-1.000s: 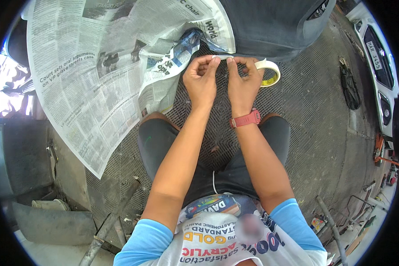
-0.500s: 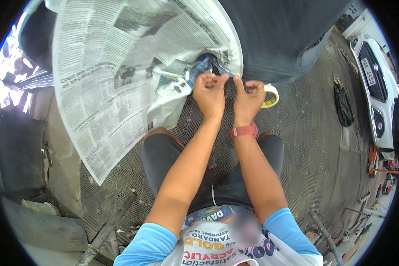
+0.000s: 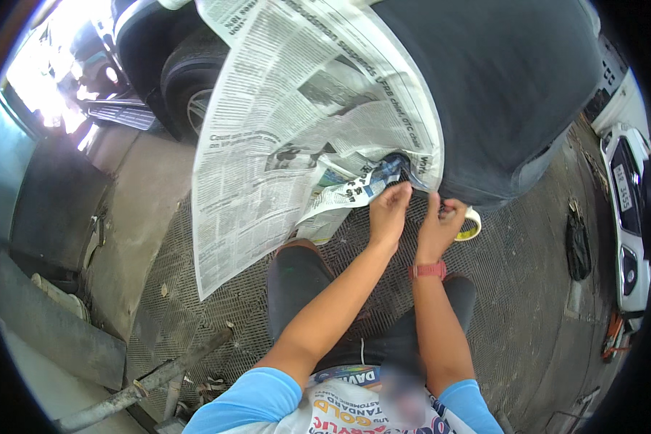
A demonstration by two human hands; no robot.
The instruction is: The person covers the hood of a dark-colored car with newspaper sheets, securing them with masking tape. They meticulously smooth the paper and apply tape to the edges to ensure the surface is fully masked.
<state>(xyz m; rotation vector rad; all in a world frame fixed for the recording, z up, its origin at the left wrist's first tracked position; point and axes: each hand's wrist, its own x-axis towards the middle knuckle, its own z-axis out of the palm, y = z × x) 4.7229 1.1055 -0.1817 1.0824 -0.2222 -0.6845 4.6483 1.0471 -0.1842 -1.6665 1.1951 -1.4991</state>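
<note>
A large sheet of newspaper [image 3: 249,192] hangs over a dark grey car bumper [image 3: 495,94], its lower right corner crumpled near my hands. My left hand [image 3: 389,217] is just below that crumpled corner, thumb and fingers pressed together; whatever lies between them is too small to make out. Close to its right, my right hand [image 3: 439,230] is closed, with a roll of masking tape [image 3: 471,224] held at its outer side. The right thumb and forefinger point up at the paper's bottom edge. A dark curved opening [image 3: 396,160] shows behind the crumpled paper.
A car wheel [image 3: 195,90] is behind the newspaper at the upper left. Ribbed dark matting [image 3: 354,282] lies under me. A metal pipe [image 3: 134,390] is at the lower left. On the right are a black bag-like object [image 3: 577,246] and a white vehicle [image 3: 629,217].
The view has shifted, so the paper, bumper and hands appear lower and further right, and the wheel now shows. My hands have come slightly apart near the paper's lower corner.
</note>
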